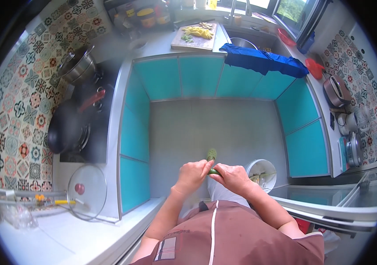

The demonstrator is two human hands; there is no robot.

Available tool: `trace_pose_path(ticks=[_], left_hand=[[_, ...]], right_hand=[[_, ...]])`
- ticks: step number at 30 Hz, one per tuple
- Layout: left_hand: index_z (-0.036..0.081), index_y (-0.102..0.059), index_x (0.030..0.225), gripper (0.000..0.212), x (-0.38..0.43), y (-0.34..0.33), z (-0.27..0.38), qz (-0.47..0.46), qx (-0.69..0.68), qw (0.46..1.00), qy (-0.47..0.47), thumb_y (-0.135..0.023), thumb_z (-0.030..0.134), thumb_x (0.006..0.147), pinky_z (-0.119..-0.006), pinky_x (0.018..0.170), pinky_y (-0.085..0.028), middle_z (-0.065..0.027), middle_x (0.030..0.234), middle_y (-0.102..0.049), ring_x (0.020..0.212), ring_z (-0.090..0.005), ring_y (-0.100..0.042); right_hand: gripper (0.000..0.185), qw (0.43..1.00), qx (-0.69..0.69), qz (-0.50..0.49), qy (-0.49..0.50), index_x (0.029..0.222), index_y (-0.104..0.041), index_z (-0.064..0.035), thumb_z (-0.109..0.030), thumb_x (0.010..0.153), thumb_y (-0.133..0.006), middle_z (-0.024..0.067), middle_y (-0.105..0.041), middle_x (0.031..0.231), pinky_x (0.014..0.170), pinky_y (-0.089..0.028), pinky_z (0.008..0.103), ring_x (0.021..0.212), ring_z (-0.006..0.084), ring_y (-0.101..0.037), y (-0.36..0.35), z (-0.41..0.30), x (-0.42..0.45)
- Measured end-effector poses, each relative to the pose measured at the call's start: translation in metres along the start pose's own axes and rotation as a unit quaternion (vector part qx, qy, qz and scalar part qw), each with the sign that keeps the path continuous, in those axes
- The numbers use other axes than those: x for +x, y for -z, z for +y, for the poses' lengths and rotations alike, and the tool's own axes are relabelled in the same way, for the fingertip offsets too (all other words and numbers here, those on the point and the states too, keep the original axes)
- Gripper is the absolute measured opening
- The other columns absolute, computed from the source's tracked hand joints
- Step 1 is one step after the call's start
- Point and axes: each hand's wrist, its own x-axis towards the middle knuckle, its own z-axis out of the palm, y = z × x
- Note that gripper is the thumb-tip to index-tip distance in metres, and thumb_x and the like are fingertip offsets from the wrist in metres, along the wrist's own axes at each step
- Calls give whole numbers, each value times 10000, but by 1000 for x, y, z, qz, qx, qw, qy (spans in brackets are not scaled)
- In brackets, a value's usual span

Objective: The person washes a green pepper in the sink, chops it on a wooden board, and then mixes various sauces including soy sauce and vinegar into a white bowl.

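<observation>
A slim green vegetable, perhaps a chili pepper, is held between my two hands in front of the brown apron. My left hand has its fingers closed at the left end of it. On its right part, my right hand grips with thumb and fingers. Just right of my right hand stands a white waste bin with scraps inside. A wooden cutting board on the far counter carries yellow slices, chopped green pieces and small pale pieces.
A stove at left bears a dark wok and a steel pot. Below it lies a glass lid. A blue cloth hangs over the sink's front edge. An open drawer or door juts out at lower right.
</observation>
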Motion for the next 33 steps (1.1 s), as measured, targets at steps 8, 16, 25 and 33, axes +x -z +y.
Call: trace_pose_path(ticks=[8, 16, 25, 33], left_hand=[[13, -609, 949, 229, 147, 40, -23, -152, -135, 974, 101, -523, 222, 914, -279, 546, -469, -83, 695, -623, 566, -144, -564], [19, -600, 832, 275, 293, 55, -38, 21, -98, 995, 15, -458, 215, 962, -248, 460, -418, -37, 576, -564, 499, -97, -530], [37, -557, 888, 93, 501, 57, -56, -75, -366, 927, -14, -602, 117, 880, -188, 484, -390, 8, 670, -555, 561, -54, -498], [80, -582, 672, 400, 665, 35, -34, -95, -172, 970, -144, -463, 353, 940, -298, 479, -443, -45, 510, -559, 478, -183, -582]], right_hand=[[267, 997, 52, -5, 61, 914, -603, -104, -273, 734, -703, 52, -600, 793, 666, -488, 346, 796, 216, -593, 20, 121, 141], [218, 996, 64, -51, 41, 884, -561, -104, -294, 806, -630, 52, -592, 737, 570, -491, 337, 678, 229, -618, 58, 198, 261], [322, 874, 397, -84, -266, 1030, -572, -56, -338, 919, -464, 195, -616, 877, 736, -465, 376, 848, 312, -613, 124, 290, 372], [318, 778, 525, 33, -344, 1141, -493, -1, -189, 892, -554, 51, -568, 833, 643, -447, 237, 696, 91, -530, 144, 371, 412]])
